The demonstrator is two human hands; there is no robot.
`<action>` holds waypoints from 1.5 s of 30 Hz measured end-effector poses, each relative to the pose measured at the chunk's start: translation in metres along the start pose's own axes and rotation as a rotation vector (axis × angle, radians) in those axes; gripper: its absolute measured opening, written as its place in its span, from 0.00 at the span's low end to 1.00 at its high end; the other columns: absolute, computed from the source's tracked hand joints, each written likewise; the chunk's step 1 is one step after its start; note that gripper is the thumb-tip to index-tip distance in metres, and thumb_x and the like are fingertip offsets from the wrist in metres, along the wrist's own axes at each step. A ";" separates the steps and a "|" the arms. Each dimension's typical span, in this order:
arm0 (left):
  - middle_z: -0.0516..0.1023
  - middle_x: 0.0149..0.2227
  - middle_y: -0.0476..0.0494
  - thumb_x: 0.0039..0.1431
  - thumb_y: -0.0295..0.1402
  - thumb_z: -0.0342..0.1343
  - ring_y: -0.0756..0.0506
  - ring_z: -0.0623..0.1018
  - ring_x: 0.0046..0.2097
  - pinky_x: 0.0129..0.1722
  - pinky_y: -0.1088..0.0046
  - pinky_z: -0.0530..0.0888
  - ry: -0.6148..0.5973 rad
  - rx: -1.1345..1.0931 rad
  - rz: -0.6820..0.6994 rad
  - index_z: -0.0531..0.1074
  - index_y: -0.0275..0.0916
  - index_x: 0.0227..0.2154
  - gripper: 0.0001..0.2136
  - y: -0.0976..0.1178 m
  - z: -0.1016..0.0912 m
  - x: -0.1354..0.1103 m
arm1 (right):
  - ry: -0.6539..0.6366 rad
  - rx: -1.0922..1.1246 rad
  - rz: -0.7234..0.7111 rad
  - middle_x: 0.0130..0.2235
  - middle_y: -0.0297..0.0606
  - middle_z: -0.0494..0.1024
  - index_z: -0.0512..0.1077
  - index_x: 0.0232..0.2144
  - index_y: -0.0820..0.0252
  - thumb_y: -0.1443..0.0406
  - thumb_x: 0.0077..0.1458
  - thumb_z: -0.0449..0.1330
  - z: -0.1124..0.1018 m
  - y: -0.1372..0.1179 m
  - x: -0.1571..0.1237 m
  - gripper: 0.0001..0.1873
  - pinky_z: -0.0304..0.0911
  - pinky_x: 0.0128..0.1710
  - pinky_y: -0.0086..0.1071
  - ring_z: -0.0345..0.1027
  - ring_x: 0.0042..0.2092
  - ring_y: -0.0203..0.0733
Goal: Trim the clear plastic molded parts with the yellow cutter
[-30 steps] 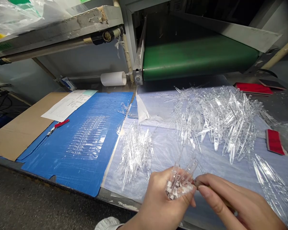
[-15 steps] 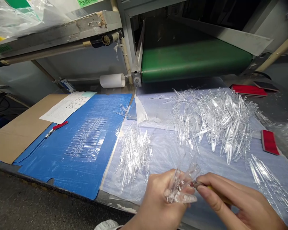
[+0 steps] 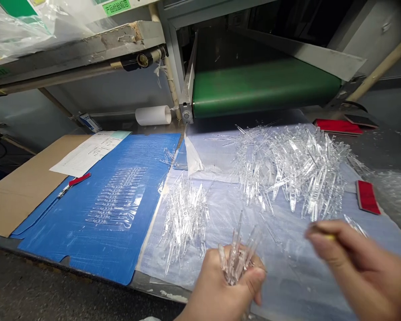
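My left hand (image 3: 217,281) is closed around a bunch of slim clear plastic pieces (image 3: 237,258), their pointed ends sticking up. To the right, my right hand (image 3: 361,263), somewhat blurred, pinches a thin tool with a yellow handle (image 3: 330,237); most of it is hidden by the fingers. The two hands are apart. A small pile of clear plastic pieces (image 3: 185,218) lies on the pale sheet (image 3: 220,200) beyond my left hand. Farther back spreads a larger heap of such pieces (image 3: 297,165). A few more pieces (image 3: 355,225) show partly behind my right hand.
On the left, a blue board (image 3: 90,245) bears a clear bag with a row of pieces (image 3: 118,198), a red-handled tool (image 3: 74,183) and a paper (image 3: 87,154). Behind stands a green conveyor belt (image 3: 263,87). A red pad (image 3: 368,197) lies at right.
My right hand has moved away from the bunch, up and to the right, with the tool still in it. In my left hand the pieces now stand more upright. The view has shifted slightly.
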State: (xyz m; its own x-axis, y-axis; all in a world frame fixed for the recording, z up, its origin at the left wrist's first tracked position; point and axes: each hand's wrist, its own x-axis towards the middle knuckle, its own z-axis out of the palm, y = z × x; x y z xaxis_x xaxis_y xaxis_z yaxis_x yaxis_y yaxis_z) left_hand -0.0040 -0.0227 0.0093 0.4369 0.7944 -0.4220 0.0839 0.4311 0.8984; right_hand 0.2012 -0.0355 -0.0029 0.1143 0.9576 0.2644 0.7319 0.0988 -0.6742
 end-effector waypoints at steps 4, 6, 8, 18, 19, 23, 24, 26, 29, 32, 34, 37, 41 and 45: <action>0.66 0.16 0.53 0.52 0.41 0.56 0.54 0.63 0.20 0.22 0.78 0.59 -0.037 -0.048 -0.044 0.68 0.35 0.26 0.12 -0.002 0.000 0.002 | -0.053 -0.055 -0.019 0.18 0.26 0.68 0.64 0.26 0.53 0.47 0.51 0.56 0.018 -0.026 0.001 0.17 0.56 0.16 0.24 0.61 0.16 0.32; 0.66 0.16 0.53 0.51 0.42 0.56 0.54 0.62 0.19 0.21 0.78 0.57 -0.041 -0.070 -0.068 0.69 0.35 0.29 0.13 -0.002 -0.001 0.002 | 0.067 -0.177 0.022 0.17 0.26 0.66 0.63 0.25 0.53 0.47 0.54 0.53 0.018 -0.033 0.002 0.19 0.54 0.16 0.25 0.58 0.15 0.32; 0.67 0.16 0.54 0.52 0.41 0.55 0.55 0.59 0.17 0.20 0.79 0.56 -0.033 -0.092 -0.105 0.69 0.35 0.31 0.13 -0.001 -0.001 0.003 | 0.077 -0.229 0.047 0.16 0.26 0.64 0.63 0.23 0.53 0.48 0.57 0.50 0.015 -0.035 0.003 0.20 0.52 0.16 0.26 0.57 0.15 0.32; 0.67 0.17 0.54 0.53 0.37 0.54 0.56 0.59 0.17 0.21 0.78 0.57 0.009 -0.056 -0.050 0.67 0.35 0.30 0.09 0.000 0.000 0.002 | -0.189 0.033 0.005 0.22 0.26 0.68 0.63 0.30 0.53 0.53 0.60 0.47 0.021 -0.040 -0.003 0.13 0.59 0.21 0.24 0.63 0.21 0.32; 0.67 0.17 0.53 0.53 0.37 0.55 0.56 0.60 0.18 0.21 0.78 0.57 0.019 -0.049 -0.035 0.68 0.34 0.30 0.10 -0.001 -0.001 0.002 | -0.250 0.074 0.000 0.22 0.26 0.68 0.62 0.30 0.53 0.54 0.61 0.45 0.020 -0.040 -0.004 0.14 0.59 0.22 0.23 0.64 0.22 0.32; 0.69 0.19 0.52 0.52 0.41 0.57 0.57 0.59 0.17 0.19 0.79 0.55 -0.008 -0.137 -0.017 0.68 0.34 0.32 0.13 -0.005 -0.006 0.002 | -0.214 -0.084 0.040 0.19 0.27 0.67 0.62 0.24 0.53 0.54 0.59 0.48 0.012 -0.020 -0.004 0.15 0.56 0.18 0.26 0.62 0.19 0.34; 0.69 0.19 0.52 0.51 0.41 0.59 0.57 0.58 0.17 0.17 0.80 0.55 -0.025 -0.205 -0.027 0.67 0.35 0.32 0.14 -0.007 -0.007 0.003 | -0.152 -0.178 0.059 0.19 0.28 0.69 0.63 0.25 0.53 0.53 0.57 0.49 0.011 -0.011 -0.002 0.14 0.55 0.18 0.27 0.64 0.19 0.35; 0.69 0.19 0.53 0.49 0.39 0.61 0.57 0.58 0.17 0.16 0.81 0.53 -0.053 -0.400 -0.052 0.66 0.36 0.31 0.13 -0.011 -0.009 0.007 | -0.127 -0.319 0.089 0.21 0.32 0.73 0.65 0.26 0.53 0.53 0.55 0.48 0.012 0.007 0.000 0.14 0.55 0.17 0.29 0.67 0.19 0.39; 0.63 0.14 0.57 0.50 0.33 0.60 0.56 0.60 0.18 0.18 0.82 0.57 -0.082 -0.710 -0.061 0.65 0.37 0.28 0.09 -0.016 -0.008 0.015 | -0.285 -0.404 0.131 0.22 0.35 0.74 0.64 0.23 0.53 0.53 0.53 0.48 0.024 0.024 0.002 0.15 0.54 0.18 0.32 0.70 0.22 0.46; 0.65 0.15 0.55 0.51 0.33 0.60 0.55 0.66 0.19 0.21 0.79 0.64 -0.127 -0.847 -0.085 0.65 0.37 0.29 0.09 -0.019 -0.005 0.018 | -0.356 -0.432 0.161 0.20 0.36 0.72 0.62 0.22 0.54 0.54 0.50 0.50 0.034 0.024 0.005 0.13 0.52 0.19 0.33 0.69 0.23 0.50; 0.67 0.18 0.55 0.49 0.32 0.63 0.56 0.65 0.19 0.20 0.80 0.63 -0.155 -0.877 -0.111 0.64 0.38 0.29 0.11 -0.020 -0.004 0.019 | -0.363 -0.407 0.143 0.19 0.34 0.71 0.62 0.21 0.54 0.56 0.52 0.49 0.032 0.017 0.007 0.13 0.53 0.20 0.33 0.68 0.22 0.47; 0.60 0.15 0.60 0.46 0.31 0.65 0.60 0.56 0.15 0.16 0.83 0.54 -0.181 -0.840 -0.056 0.65 0.38 0.26 0.12 -0.021 -0.003 0.019 | -0.385 -0.114 0.184 0.19 0.31 0.68 0.62 0.20 0.55 0.53 0.56 0.46 0.017 -0.002 0.010 0.19 0.57 0.23 0.29 0.64 0.22 0.38; 0.62 0.19 0.58 0.48 0.34 0.65 0.61 0.56 0.15 0.15 0.82 0.51 -0.116 -0.696 0.064 0.72 0.35 0.32 0.11 -0.017 0.005 0.019 | -0.542 0.527 0.392 0.20 0.30 0.67 0.69 0.22 0.56 0.47 0.52 0.54 0.005 -0.032 0.006 0.21 0.53 0.21 0.26 0.59 0.22 0.34; 0.67 0.18 0.54 0.47 0.36 0.65 0.61 0.58 0.15 0.15 0.82 0.50 -0.211 -0.743 0.069 0.74 0.33 0.32 0.12 -0.012 0.009 0.020 | -0.610 0.850 0.624 0.20 0.29 0.65 0.70 0.21 0.60 0.44 0.44 0.61 0.014 -0.047 -0.004 0.24 0.43 0.18 0.25 0.45 0.18 0.27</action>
State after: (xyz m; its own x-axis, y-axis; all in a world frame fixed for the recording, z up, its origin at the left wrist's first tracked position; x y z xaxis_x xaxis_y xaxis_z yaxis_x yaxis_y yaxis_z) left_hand 0.0123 -0.0158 -0.0086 0.5867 0.7637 -0.2694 -0.5396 0.6167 0.5732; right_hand 0.1573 -0.0398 0.0183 -0.2128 0.8514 -0.4794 -0.0355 -0.4971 -0.8670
